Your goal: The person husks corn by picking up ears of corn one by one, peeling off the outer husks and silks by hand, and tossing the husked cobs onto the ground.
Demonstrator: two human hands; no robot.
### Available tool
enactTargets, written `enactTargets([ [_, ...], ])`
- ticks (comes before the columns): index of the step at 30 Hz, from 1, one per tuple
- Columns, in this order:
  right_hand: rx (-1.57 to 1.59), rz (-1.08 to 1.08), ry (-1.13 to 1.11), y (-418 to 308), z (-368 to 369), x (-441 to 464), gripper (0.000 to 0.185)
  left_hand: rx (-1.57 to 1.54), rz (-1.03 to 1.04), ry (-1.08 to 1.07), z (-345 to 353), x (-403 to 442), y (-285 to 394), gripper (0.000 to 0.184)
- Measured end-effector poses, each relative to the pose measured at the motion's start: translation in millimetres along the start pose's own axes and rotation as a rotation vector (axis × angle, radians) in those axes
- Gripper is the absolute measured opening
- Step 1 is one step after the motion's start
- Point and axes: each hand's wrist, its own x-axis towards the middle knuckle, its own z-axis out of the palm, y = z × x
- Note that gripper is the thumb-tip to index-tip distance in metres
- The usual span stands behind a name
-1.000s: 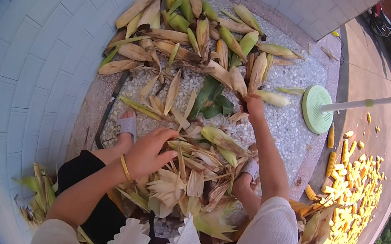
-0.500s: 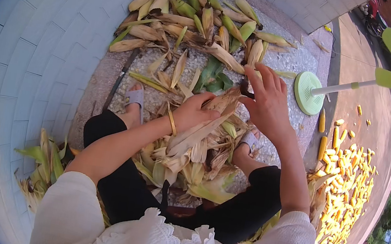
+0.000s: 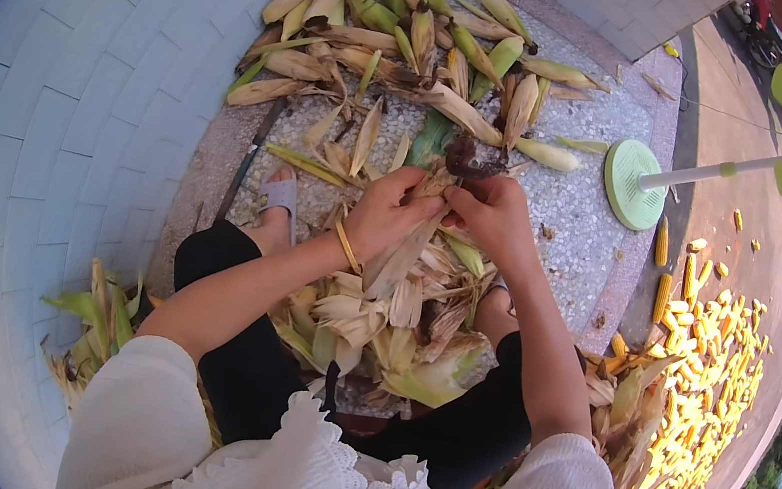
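Unhusked ears (image 3: pixel 421 42) lie beyond the husks (image 3: pixel 400 317), left of the fan (image 3: pixel 726 170).

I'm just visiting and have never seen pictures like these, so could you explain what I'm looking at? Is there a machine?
No machine is doing the work here: these are a person's two bare hands. Every picture comes from one camera worn on that person's head, looking forward and down, so the round edges belong to the view.

The left hand grips an ear of corn in dry husk, while the right hand pinches at its far end. On the speckled floor lie a pile of unhusked ears and, between the feet, loose husks. A fan stands to the right, and beyond it bare yellow cobs are spread on the ground outside.
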Motion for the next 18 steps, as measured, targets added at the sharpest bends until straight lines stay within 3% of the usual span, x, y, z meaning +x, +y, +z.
enactTargets([
  [2, 0.128, -0.095, 0.071, 6.0, 2.2, -3.8, 0.016, 0.136, 0.269, 0.132, 4.9, 3.8, 0.9, 0.022],
  [3, 0.128, -0.094, 0.068, 10.0, 2.4, -3.9, 0.016, 0.135, 0.266, 0.134, 5.8, 5.4, 2.8, 0.022],
  [5, -0.137, -0.296, 0.149, 19.5, 2.6, -3.0, 0.018, 0.293, 0.463, 0.155, 6.0, 8.4, 8.7, 0.020],
  [12, -0.142, -0.267, 0.241, 21.6, 15.3, 5.1, 0.012, 0.303, 0.389, 0.201, 7.9, 8.7, 14.4, 0.017],
  [15, 0.109, -0.140, 0.193, 10.8, 16.9, 1.7, 0.010, 0.322, 0.380, 0.194, -4.1, 9.4, 16.5, 0.015],
  [17, 0.620, -0.077, 0.140, 24.8, 14.1, 12.9, 0.012, 0.000, 0.152, 0.221, -10.2, 12.7, 15.6, 0.014],
  [18, 0.619, -0.081, 0.133, 21.8, 14.1, 13.3, 0.012, 0.001, 0.154, 0.228, -13.1, 15.2, 15.1, 0.014],
])
